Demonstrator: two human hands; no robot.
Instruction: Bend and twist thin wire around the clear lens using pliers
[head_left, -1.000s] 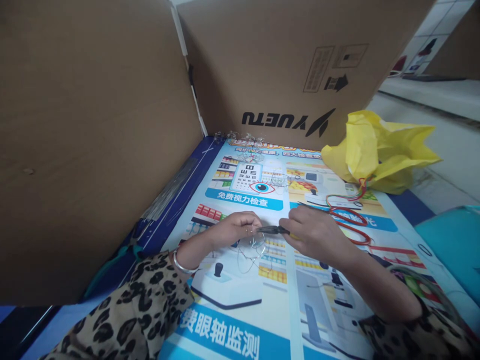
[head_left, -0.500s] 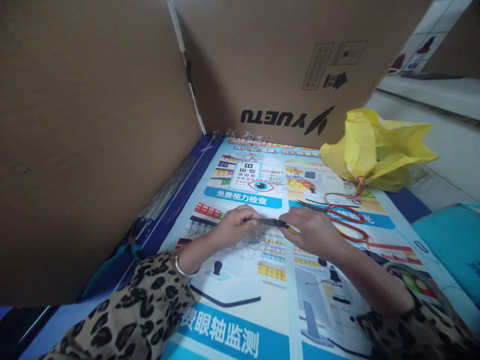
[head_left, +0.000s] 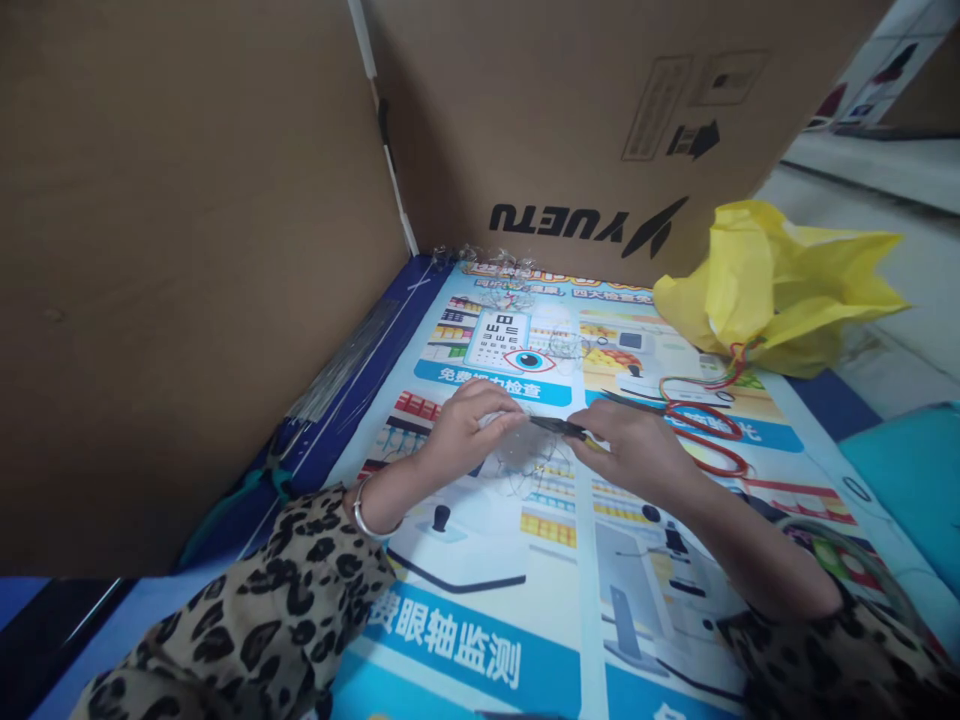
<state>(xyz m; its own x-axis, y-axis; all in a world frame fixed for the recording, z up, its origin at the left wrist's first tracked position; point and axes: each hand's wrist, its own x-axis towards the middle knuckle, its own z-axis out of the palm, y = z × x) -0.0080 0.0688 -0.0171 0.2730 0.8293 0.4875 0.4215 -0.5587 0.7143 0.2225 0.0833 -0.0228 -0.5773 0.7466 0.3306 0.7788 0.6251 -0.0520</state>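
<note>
My left hand (head_left: 471,427) is closed in a pinch on a thin wire piece (head_left: 525,462) with clear beads that hangs below it over the printed poster (head_left: 480,640). My right hand (head_left: 637,450) is closed round small dark pliers (head_left: 559,428), whose tips point left and meet the wire right at my left fingertips. Both hands hover just above the poster, a few centimetres apart. I wear leopard-print sleeves and a silver bangle (head_left: 364,518) on the left wrist.
Tall cardboard panels (head_left: 187,250) wall in the left and back. Red-handled scissors (head_left: 701,440) lie right of my right hand, beside a yellow plastic bag (head_left: 780,290). Clear bead pieces (head_left: 495,268) sit at the back. A bundle of thin wires (head_left: 341,365) lies along the left. A teal tray (head_left: 915,480) is at right.
Both hands have shifted slightly away from me, up the poster, keeping their grip. The pliers' tips have closed in on my left fingertips. The view tilted a little.
</note>
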